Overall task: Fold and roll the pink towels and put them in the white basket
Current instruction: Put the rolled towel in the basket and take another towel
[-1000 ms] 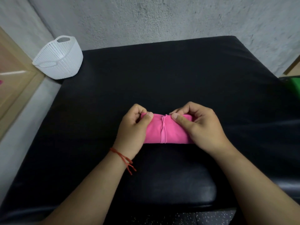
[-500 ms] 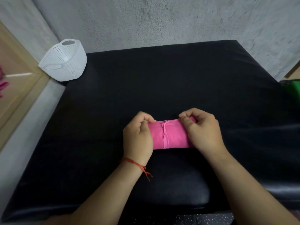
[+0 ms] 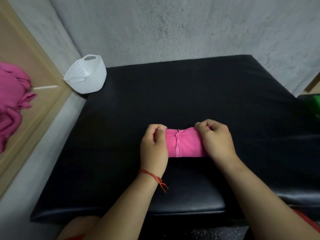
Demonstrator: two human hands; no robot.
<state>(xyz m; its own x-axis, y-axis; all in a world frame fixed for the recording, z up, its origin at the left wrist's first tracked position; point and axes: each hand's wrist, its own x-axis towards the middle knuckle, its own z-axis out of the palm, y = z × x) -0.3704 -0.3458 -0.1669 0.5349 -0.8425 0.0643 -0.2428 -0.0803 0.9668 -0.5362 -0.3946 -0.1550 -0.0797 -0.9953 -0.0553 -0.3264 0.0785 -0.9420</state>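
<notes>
A rolled pink towel (image 3: 185, 144) lies crosswise on the black padded surface (image 3: 173, 94), a hem line running across its middle. My left hand (image 3: 154, 146) grips its left end with curled fingers. My right hand (image 3: 216, 141) grips the right end, fingertips curled over the far edge. The white basket (image 3: 86, 75) stands at the far left corner of the surface, well away from both hands; its inside is hidden from view.
A heap of loose pink towels (image 3: 12, 101) lies on a wooden ledge at the far left. A grey concrete wall rises behind the black surface. Something green (image 3: 314, 105) shows at the right edge.
Both hands have rolled the towel a little further and tightened it. The view has tilted and swung left, bringing the pink towel heap into sight.
</notes>
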